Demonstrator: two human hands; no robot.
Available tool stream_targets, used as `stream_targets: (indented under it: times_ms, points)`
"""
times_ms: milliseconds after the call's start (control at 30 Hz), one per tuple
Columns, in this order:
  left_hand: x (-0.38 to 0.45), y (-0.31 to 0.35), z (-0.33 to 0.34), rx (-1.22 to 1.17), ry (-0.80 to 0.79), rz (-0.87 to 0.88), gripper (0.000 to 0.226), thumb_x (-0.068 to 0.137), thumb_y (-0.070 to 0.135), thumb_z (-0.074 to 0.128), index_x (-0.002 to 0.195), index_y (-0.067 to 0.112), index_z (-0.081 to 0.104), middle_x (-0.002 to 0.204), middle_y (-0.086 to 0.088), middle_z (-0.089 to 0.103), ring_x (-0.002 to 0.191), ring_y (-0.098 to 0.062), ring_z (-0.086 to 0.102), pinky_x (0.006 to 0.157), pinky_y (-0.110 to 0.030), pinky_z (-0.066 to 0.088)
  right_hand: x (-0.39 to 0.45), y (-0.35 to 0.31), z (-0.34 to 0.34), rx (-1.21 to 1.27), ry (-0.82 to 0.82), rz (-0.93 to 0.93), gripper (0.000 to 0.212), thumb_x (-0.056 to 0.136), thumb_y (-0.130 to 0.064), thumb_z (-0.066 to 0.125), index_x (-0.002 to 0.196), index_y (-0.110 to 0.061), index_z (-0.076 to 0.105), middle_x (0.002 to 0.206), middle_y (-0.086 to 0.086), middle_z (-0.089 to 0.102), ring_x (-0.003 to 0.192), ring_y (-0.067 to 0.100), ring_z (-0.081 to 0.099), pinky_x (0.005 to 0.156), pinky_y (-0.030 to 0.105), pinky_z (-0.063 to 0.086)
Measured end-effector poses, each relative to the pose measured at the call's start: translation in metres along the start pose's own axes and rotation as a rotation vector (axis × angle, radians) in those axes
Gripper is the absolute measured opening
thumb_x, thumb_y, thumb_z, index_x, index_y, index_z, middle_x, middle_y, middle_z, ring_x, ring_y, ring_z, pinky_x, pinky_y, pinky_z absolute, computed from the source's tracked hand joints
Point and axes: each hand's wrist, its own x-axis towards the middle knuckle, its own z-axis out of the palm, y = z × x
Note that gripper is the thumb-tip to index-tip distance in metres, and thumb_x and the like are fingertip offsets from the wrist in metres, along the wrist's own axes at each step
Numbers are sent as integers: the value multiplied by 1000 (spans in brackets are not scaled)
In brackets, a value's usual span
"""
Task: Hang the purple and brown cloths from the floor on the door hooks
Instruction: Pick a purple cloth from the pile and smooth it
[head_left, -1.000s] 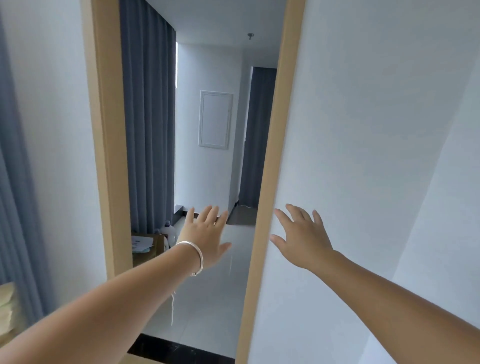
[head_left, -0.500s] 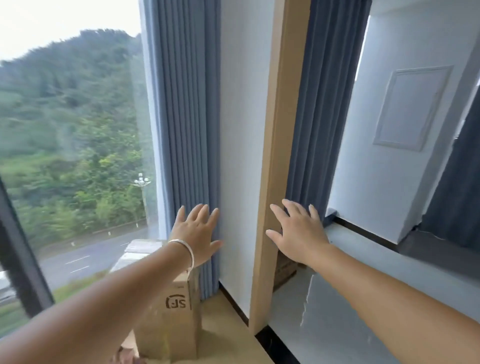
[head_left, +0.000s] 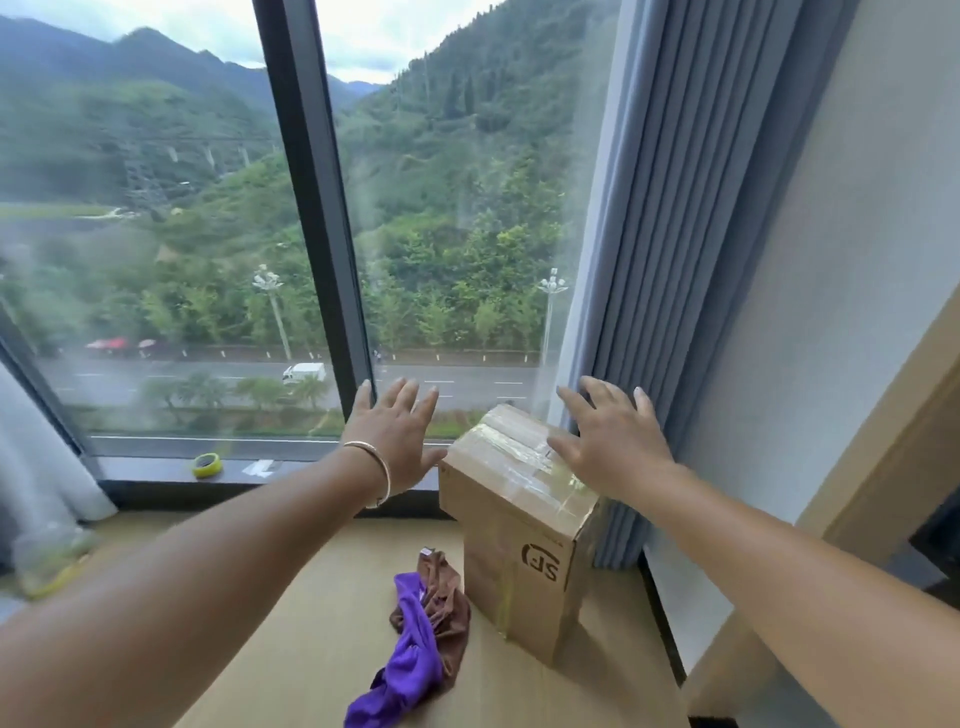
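Purple cloth (head_left: 413, 670) overlapping brown cloth (head_left: 441, 603), both hands' fingers (head_left: 400, 397) spread, empty

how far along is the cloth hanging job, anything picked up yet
Nothing looks done. The purple cloth and brown cloth lie bunched together on the floor beside the box. In hand: nothing; the left hand and right hand are open, fingers spread, held out above the cloths. Left: pick up both cloths and hang them; no door hooks are in view.
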Motion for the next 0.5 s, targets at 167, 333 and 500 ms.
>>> stream_targets:
  times_ms: [167, 333, 500]
  points:
    - [44, -47, 57, -12, -58, -76, 79, 92, 64, 30, 153, 23, 1, 161, -4, 7, 148, -22, 1, 117, -53, 4, 78, -35, 55, 27, -50, -87, 63, 95, -58, 37, 150, -33, 18, 159, 1, 17, 146, 21, 14, 118, 53, 4]
    - [87, -87, 150, -69, -156, -101, 78, 92, 63, 31, 152, 22, 4, 160, -6, 10, 147, -23, 4, 117, -52, 7, 154, -70, 131, 17, -150, -115, 61, 94, -58, 39, 148, -34, 21, 158, 2, 21, 144, 22, 17, 118, 53, 8]
    - [102, -112, 273, -116, -353, -141, 78, 91, 65, 31, 152, 23, 7, 159, -6, 13, 147, -22, 9, 115, -52, 9, 199, -118, 240, 43, -319, -209, 59, 93, -57, 41, 145, -34, 25, 156, 3, 25, 142, 25, 22, 117, 51, 8]
